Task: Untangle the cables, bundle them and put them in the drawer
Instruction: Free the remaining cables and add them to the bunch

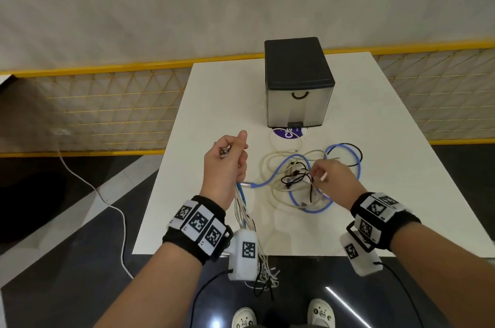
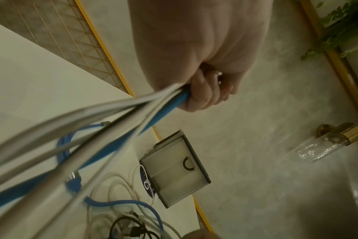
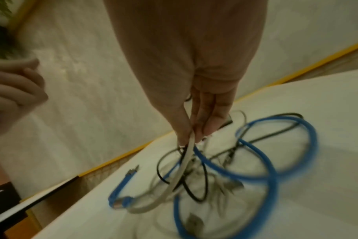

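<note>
Head view: my left hand (image 1: pixel 226 166) is fisted around a bunch of gathered cables (image 1: pixel 242 209), white ones plus 1 blue, held up over the near-left part of the white surface (image 1: pixel 375 193). The bunch hangs down past the wrist and off the near edge, loose ends dangling toward the floor. My right hand (image 1: pixel 334 180) sits over the tangled pile (image 1: pixel 300 177), fingertips pinching a thin white cable (image 1: pixel 323 177). The pile is white, blue and black cables looped together, mid surface, right of the left hand. A blue cable (image 1: pixel 270 180) runs from the pile toward the left fist. The drawer unit (image 1: pixel 298 86), dark top, translucent front with a black handle, stands at the far side, drawer closed. A purple round sticker (image 1: pixel 288 133) lies just in front of it.

Left wrist view: fingers (image 2: pixel 202 95) curled tight round the bunch (image 2: pixel 112 113), 1 blue strand among grey-white ones. The drawer unit (image 2: pixel 174 174) and part of the pile (image 2: pixel 123 218) show beyond on the surface.

Right wrist view: blurry. Thumb and fingertips (image 3: pixel 202 127) narrow together, pinching the white cable (image 3: pixel 184 169), which drops into the pile. Blue loops (image 3: pixel 255 161) and black strands lie beneath on the surface. The left hand (image 3: pixel 12 90) shows fisted at the left edge.
</note>
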